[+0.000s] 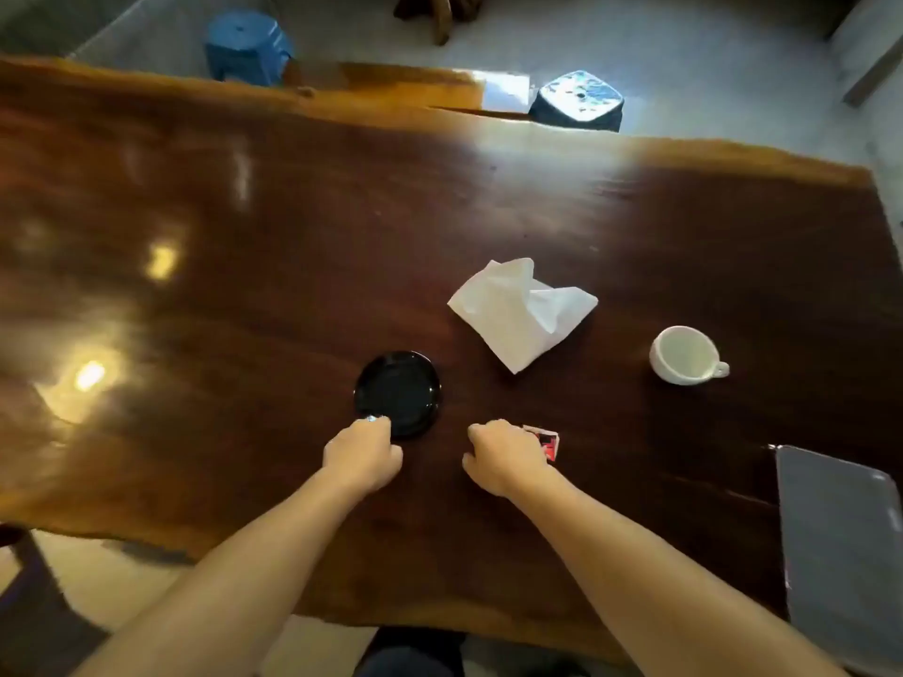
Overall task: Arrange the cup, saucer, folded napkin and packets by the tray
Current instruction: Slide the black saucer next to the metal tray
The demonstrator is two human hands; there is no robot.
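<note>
A black saucer (398, 393) lies flat near the middle of the dark wooden table (244, 237). My left hand (362, 455) is curled at the saucer's near rim, with something small and shiny at its fingertips. My right hand (505, 456) is closed over a red and white packet (546, 442) on the table, most of which it hides. A loosely crumpled white napkin (520, 312) lies beyond both hands. The empty white cup (684, 355) stands upright to the right, handle pointing right. A grey tray (845, 549) sits at the table's near right corner.
Two blue stools (247, 46) (579, 100) stand on the floor past the table's far edge. A dark chair (29, 603) is at the near left. The left half of the table shows only light reflections.
</note>
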